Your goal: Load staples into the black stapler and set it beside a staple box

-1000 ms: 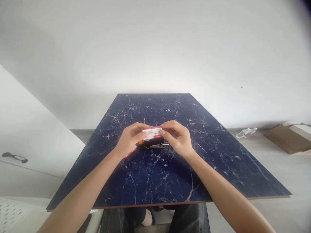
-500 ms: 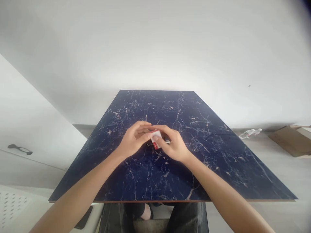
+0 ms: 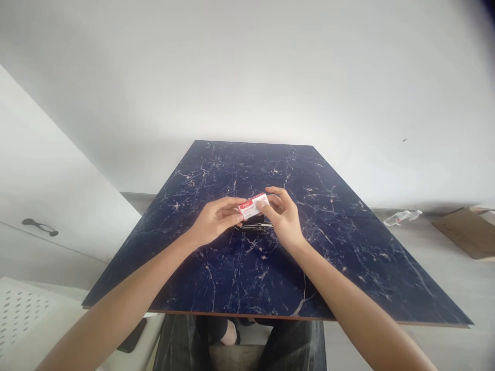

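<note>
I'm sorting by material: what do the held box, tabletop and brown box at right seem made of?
Held box: probably smooth printed card, from its flat faces and straight edges.
Tabletop: perhaps smooth marble-look laminate; pale veins on dark blue, but a reddish-brown edge.
Brown box: likely matt cardboard, from its plain, dull panel.

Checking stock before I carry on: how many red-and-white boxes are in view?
1: a red-and-white box, held between the left hand and right hand over the blue table. The hands may hide others.
</note>
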The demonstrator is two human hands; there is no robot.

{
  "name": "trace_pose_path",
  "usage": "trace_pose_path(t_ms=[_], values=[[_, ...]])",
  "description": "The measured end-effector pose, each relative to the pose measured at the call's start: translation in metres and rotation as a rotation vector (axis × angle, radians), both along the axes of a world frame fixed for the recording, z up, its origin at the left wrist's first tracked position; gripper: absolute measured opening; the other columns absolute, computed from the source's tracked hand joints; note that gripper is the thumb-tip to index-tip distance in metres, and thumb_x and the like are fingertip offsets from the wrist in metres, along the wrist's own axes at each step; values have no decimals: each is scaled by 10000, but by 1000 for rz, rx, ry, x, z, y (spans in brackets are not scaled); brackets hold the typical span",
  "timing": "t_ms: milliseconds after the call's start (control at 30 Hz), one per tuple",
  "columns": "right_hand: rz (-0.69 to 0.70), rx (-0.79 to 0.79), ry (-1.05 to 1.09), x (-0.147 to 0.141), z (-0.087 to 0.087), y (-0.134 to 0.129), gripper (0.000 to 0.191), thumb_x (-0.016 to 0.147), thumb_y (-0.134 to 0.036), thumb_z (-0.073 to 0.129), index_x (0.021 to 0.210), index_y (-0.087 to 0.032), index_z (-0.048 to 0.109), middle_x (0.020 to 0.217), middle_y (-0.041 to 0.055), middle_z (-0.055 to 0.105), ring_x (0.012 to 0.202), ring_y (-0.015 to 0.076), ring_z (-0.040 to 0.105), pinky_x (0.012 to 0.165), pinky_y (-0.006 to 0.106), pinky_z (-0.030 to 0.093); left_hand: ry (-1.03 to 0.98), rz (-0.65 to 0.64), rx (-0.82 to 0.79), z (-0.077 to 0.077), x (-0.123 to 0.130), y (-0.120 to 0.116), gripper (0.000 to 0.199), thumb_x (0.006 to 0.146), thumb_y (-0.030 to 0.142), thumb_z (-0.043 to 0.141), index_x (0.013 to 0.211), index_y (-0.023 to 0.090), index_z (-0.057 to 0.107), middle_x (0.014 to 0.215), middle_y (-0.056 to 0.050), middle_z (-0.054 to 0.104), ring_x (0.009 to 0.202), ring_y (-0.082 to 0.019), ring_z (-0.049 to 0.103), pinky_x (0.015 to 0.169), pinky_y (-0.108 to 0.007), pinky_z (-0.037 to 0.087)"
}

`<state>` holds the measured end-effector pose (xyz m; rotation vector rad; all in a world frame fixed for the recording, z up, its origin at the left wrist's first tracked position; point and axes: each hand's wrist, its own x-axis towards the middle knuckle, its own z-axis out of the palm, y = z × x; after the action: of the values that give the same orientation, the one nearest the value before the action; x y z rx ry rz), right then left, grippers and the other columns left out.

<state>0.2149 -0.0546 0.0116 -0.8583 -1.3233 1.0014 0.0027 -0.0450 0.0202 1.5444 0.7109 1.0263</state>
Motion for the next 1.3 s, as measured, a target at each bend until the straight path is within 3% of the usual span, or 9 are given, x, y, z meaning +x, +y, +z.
trace_pose_path(t_ms=[200, 467, 700, 867, 1000, 1133, 1300], values=[[35, -15, 15, -5, 0, -3, 398, 846, -430, 759, 1170, -275, 587, 978, 15, 677, 824, 180, 699, 712, 341, 626, -192, -161, -160, -3, -3, 1, 342, 887, 279, 738, 1228, 292, 726, 1278, -80, 703, 1124, -276, 692, 891, -406, 623], [99, -52, -28, 3, 2, -3, 420, 825, -445, 779, 1181, -283, 625, 1027, 29, 666, 886, 202, 692, 762, 367, 636, -143, -41, -203, -3, -2, 3, 354, 824, 290, 808, 1172, 254, 757, 1187, -94, 748, 1074, -275, 706, 922, -438, 588], [143, -107, -3, 3, -2, -1, 345, 814, -427, 795, 1066, -253, 635, 982, 23, 715, 874, 190, 707, 787, 356, 630, -194, -128, -252, -4, -4, 4, 331, 860, 277, 772, 1189, 285, 741, 1249, -68, 716, 1135, -257, 674, 957, -431, 576], [151, -125, -26, 5, -3, 0, 368, 794, -433, 809, 1055, -247, 629, 963, 26, 730, 829, 189, 715, 732, 339, 625, -218, -170, -268, -5, -3, 3, 323, 880, 280, 748, 1202, 275, 721, 1293, -79, 681, 1119, -247, 675, 894, -385, 609], [170, -96, -83, 3, -3, -4, 386, 766, -417, 835, 1056, -255, 639, 946, 24, 731, 800, 191, 712, 713, 345, 632, -242, -101, -317, -7, 1, 2, 191, 858, 267, 770, 1041, 219, 742, 1169, -73, 733, 1036, -214, 703, 885, -355, 607], [144, -88, -120, 2, 0, -5, 351, 819, -445, 783, 1089, -257, 659, 935, 29, 720, 762, 186, 705, 697, 363, 659, -248, -7, -344, -6, 2, 3, 176, 820, 286, 804, 947, 188, 733, 1006, -68, 765, 908, -189, 721, 761, -287, 615], [45, -47, -99, 10, 4, 1, 292, 887, -483, 699, 1048, -240, 683, 1001, 44, 713, 793, 182, 712, 694, 358, 680, -284, 75, -331, -4, -3, 7, 171, 814, 286, 806, 944, 206, 728, 1061, -60, 755, 956, -187, 711, 718, -242, 606]])
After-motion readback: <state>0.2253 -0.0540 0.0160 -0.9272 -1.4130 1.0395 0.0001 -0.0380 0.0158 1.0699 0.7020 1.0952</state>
